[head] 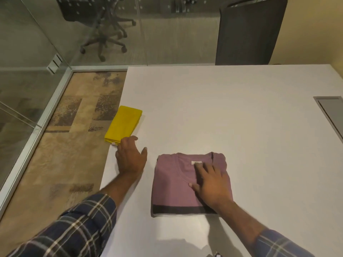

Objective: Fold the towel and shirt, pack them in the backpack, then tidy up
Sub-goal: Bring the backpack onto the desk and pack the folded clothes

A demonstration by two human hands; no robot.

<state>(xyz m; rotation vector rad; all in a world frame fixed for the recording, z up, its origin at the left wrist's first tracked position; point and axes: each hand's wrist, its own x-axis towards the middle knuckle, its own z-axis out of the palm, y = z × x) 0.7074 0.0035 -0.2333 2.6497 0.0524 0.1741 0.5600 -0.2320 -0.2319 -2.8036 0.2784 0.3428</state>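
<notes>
Folded purple shirt (178,184) near, neck label (196,162) unreadable, right hand (209,184) flat on it, left hand (130,158) open – fingertips at folded yellow towel (123,126) on white surface's (232,112) left edge, far side bare.

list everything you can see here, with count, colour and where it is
towel: 1, yellow, folded, at the table's left edge
shirt: 1, purple with a dark band, folded, near middle of table
table: 1, white, fills the right and centre
panel: 1, grey, set in the table's right edge
office chair: 1, dark, behind the glass wall
left hand: 1, fingers straight, beside the towel's near end
right hand: 1, flat on the shirt
</notes>
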